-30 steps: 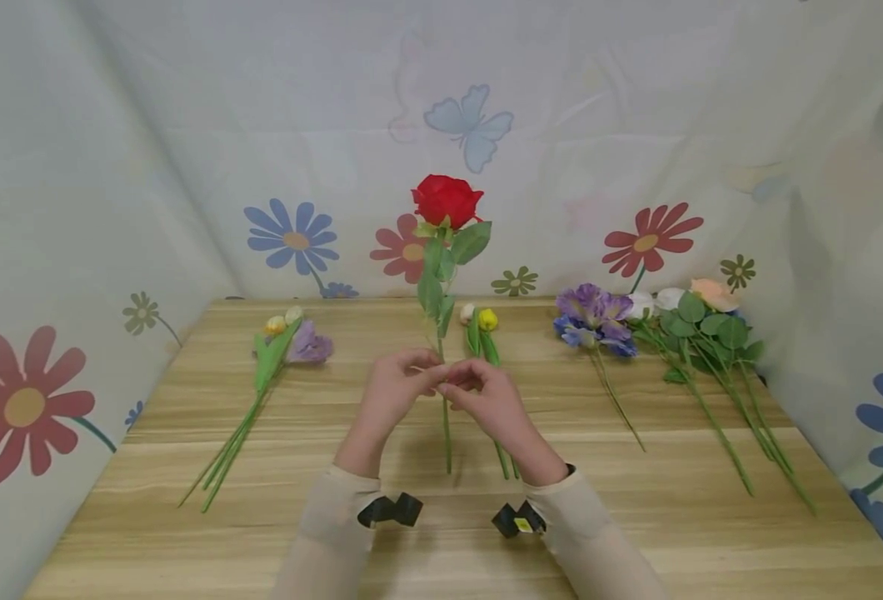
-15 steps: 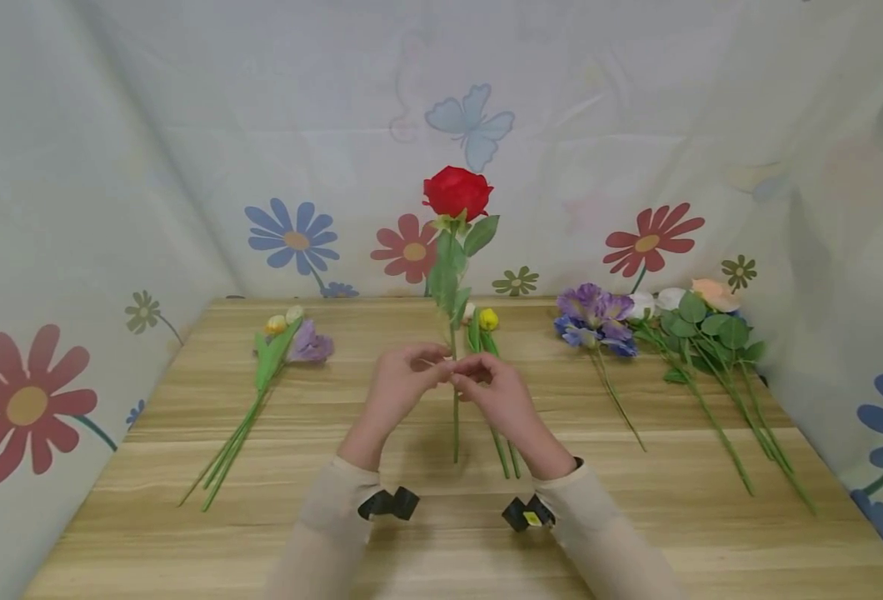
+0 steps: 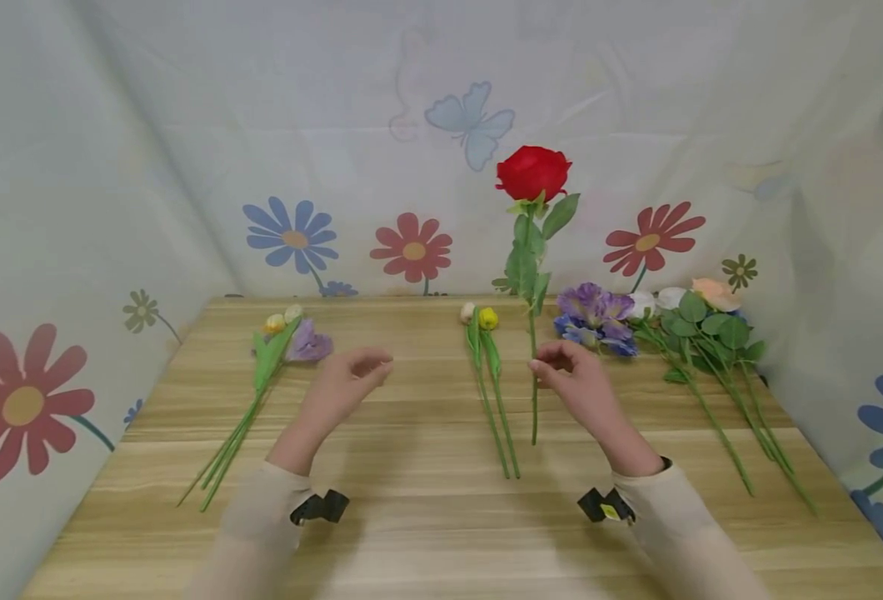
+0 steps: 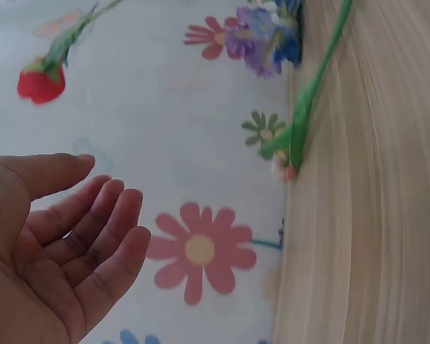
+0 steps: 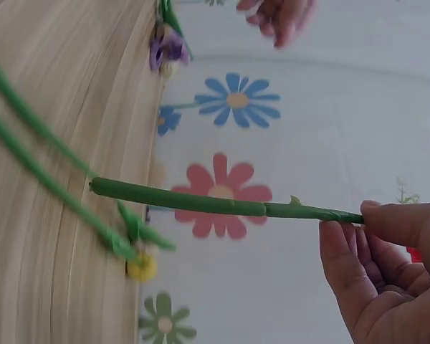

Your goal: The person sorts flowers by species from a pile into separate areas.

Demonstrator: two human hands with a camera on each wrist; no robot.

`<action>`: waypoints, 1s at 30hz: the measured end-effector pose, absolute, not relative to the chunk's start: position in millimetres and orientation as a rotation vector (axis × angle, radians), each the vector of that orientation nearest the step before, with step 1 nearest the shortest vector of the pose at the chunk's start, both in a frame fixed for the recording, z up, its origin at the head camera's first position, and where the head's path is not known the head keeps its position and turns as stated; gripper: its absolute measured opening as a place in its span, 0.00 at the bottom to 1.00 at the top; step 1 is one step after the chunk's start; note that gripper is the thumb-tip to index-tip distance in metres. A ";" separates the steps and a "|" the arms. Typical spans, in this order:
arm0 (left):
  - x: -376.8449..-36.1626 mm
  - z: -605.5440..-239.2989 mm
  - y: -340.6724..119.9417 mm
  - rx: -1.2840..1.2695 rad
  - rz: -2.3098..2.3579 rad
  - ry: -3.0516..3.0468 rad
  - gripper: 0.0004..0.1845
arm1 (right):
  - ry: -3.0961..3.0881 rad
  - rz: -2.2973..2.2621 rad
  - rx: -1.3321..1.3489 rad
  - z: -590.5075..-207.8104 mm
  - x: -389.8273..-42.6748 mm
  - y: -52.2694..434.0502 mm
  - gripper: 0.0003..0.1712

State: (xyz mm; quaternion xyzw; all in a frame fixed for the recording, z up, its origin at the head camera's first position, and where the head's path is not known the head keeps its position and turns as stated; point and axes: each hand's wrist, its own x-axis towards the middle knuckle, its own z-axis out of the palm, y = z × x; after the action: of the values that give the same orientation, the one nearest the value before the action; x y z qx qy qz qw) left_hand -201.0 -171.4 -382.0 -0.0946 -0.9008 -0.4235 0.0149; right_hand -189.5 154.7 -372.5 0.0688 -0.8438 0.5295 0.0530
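My right hand (image 3: 580, 387) pinches the red rose (image 3: 531, 172) mid-stem, upright above the tabletop (image 3: 411, 533); I judge it light, top-heavy. My left hand (image 3: 344, 385) hangs relaxed, empty.

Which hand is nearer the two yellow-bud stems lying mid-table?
Right. The right hand, pinching the rose stem, is just right of the bud stems; the empty left hand is farther off to their left.

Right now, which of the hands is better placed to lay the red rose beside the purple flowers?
Probably the right hand: it already pinches the red rose stem next to the purple flowers. The left hand is empty and farther away.
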 end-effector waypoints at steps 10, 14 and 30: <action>-189.1 -377.5 -232.0 -0.211 -1.141 -2.846 0.20 | -2.687 1.340 -0.011 -368.6 -178.9 236.6 0.20; -183.0 -375.9 -254.2 -0.136 -1.086 -2.890 0.22 | -2.732 1.234 -0.102 -374.1 -174.5 273.7 0.23; -166.8 -379.5 -303.9 -0.039 -0.995 -2.935 0.26 | -3.038 1.032 -0.326 -413.9 -163.7 395.9 0.25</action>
State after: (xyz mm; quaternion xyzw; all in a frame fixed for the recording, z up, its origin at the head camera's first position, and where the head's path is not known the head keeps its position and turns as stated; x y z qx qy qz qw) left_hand -166.8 -303.9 -379.5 -0.0126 -0.9468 -0.3210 0.0210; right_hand -163.7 395.9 -413.9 -0.1009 -0.9412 0.3196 -0.0416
